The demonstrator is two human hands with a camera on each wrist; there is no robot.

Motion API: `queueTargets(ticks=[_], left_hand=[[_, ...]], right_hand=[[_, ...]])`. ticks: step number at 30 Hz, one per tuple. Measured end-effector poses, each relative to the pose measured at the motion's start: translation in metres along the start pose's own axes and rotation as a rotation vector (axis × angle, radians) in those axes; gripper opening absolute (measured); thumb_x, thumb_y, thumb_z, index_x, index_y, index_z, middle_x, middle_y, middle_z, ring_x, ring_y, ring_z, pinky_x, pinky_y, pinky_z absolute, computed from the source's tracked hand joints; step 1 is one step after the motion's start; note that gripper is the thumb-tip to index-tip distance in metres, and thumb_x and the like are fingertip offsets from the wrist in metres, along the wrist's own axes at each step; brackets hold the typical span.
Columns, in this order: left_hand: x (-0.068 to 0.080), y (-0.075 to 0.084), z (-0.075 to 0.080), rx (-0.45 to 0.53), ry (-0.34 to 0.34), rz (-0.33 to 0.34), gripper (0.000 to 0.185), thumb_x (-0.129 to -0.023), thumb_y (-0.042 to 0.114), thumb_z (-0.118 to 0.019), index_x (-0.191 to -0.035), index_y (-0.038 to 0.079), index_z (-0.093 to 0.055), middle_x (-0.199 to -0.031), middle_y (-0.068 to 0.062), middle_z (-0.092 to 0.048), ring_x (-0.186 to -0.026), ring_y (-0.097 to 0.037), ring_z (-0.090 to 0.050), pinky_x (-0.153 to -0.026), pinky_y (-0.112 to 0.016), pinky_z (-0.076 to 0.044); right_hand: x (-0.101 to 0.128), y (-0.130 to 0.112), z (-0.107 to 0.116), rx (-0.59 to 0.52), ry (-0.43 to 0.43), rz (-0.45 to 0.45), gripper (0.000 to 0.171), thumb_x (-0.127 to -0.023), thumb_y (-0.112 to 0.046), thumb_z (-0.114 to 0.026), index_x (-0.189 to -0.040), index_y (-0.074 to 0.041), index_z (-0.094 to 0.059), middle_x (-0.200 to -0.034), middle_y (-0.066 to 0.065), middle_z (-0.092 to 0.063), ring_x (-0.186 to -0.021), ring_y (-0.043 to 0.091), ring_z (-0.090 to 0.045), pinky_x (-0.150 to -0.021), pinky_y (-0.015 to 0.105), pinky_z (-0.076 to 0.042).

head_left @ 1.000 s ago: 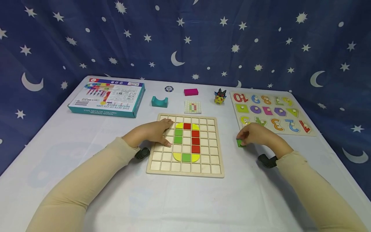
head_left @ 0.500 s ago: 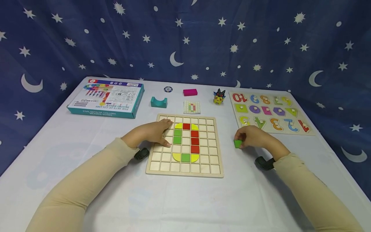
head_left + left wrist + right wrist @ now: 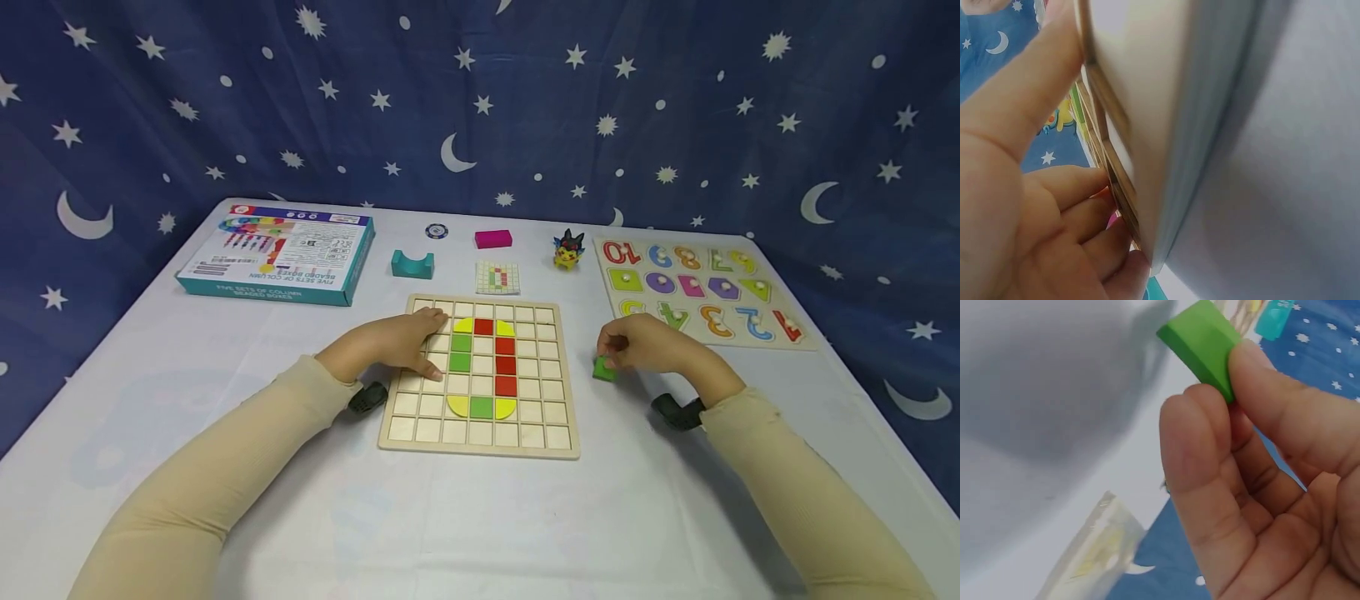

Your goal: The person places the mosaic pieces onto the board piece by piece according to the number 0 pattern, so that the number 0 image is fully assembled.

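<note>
Far across the worktop (image 3: 225, 500): boxed toy set (image 3: 277, 254) left, number puzzle (image 3: 701, 287) right, figurine (image 3: 568, 250) between.

A green block (image 3: 603, 368), pinched in the right hand (image 3: 645, 346), stood out against the white tablecloth (image 3: 225, 350). The pale wooden grid board (image 3: 480, 433) carried green, red and yellow tiles (image 3: 483, 365). Both sleeves (image 3: 210, 475) were beige. A teal box (image 3: 277, 254), a magenta block (image 3: 493, 239) and a multicoloured number puzzle (image 3: 697, 287) lay before a navy backdrop (image 3: 480, 100) patterned with white stars and moons.
</note>
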State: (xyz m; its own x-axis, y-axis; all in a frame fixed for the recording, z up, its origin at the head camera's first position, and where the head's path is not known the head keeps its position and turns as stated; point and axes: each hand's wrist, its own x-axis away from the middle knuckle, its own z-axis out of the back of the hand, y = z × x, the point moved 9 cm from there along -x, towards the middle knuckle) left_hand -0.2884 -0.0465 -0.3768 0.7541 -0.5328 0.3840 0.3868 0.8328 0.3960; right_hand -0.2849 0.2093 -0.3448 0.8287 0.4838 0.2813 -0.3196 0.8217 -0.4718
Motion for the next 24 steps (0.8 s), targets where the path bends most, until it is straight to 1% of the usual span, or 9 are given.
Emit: queueTargets(ticks=[4,10,15,20,24], left_hand=[[0.0,0.0,0.0,-0.005,-0.004,0.003,0.096,-0.077,0.037,-0.072,-0.146,-0.001,-0.017,-0.154,-0.017,-0.012,-0.142,-0.031,-0.009,-0.115,-0.045,-0.015],[-0.001,-0.001,0.0,-0.008,-0.008,0.002,0.096,-0.077,0.038,-0.071,-0.146,-0.001,-0.017,-0.154,-0.017,-0.012,-0.142,-0.031,-0.008,-0.115,-0.045,-0.014],[-0.001,0.0,-0.001,-0.01,-0.008,-0.001,0.097,-0.077,0.038,-0.072,-0.146,-0.001,-0.017,-0.154,-0.017,-0.012,-0.142,-0.031,-0.009,-0.115,-0.045,-0.015],[-0.002,-0.001,0.0,-0.011,-0.006,-0.005,0.097,-0.077,0.038,-0.072,-0.146,-0.002,-0.017,-0.153,-0.017,-0.012,-0.142,-0.03,-0.008,-0.115,-0.044,-0.014],[-0.002,-0.001,0.0,-0.012,-0.006,-0.005,0.097,-0.077,0.038,-0.072,-0.146,-0.002,-0.017,-0.153,-0.017,-0.013,-0.142,-0.031,-0.008,-0.115,-0.044,-0.013]], right_hand=[[-0.004,-0.011,0.004,-0.018,0.001,0.027,0.004,-0.083,-0.003,-0.063,-0.086,-0.005,-0.063,-0.063,0.0,-0.052,-0.061,0.014,-0.048,-0.057,0.027,-0.04],[-0.014,-0.028,0.003,-0.051,-0.01,0.041,0.006,-0.083,-0.002,-0.062,-0.087,-0.005,-0.063,-0.063,0.001,-0.052,-0.06,0.014,-0.049,-0.056,0.028,-0.04],[-0.03,-0.048,-0.006,-0.089,-0.037,0.059,0.005,-0.083,-0.003,-0.064,-0.087,-0.006,-0.063,-0.065,0.002,-0.053,-0.061,0.014,-0.05,-0.057,0.027,-0.042],[-0.047,-0.076,-0.018,-0.132,-0.061,0.102,0.006,-0.083,-0.002,-0.063,-0.088,-0.006,-0.064,-0.069,0.003,-0.054,-0.062,0.014,-0.051,-0.058,0.027,-0.045],[-0.06,-0.1,-0.029,-0.129,-0.082,0.143,0.005,-0.083,-0.002,-0.063,-0.085,-0.007,-0.064,-0.07,0.002,-0.054,-0.062,0.013,-0.051,-0.057,0.025,-0.045]])
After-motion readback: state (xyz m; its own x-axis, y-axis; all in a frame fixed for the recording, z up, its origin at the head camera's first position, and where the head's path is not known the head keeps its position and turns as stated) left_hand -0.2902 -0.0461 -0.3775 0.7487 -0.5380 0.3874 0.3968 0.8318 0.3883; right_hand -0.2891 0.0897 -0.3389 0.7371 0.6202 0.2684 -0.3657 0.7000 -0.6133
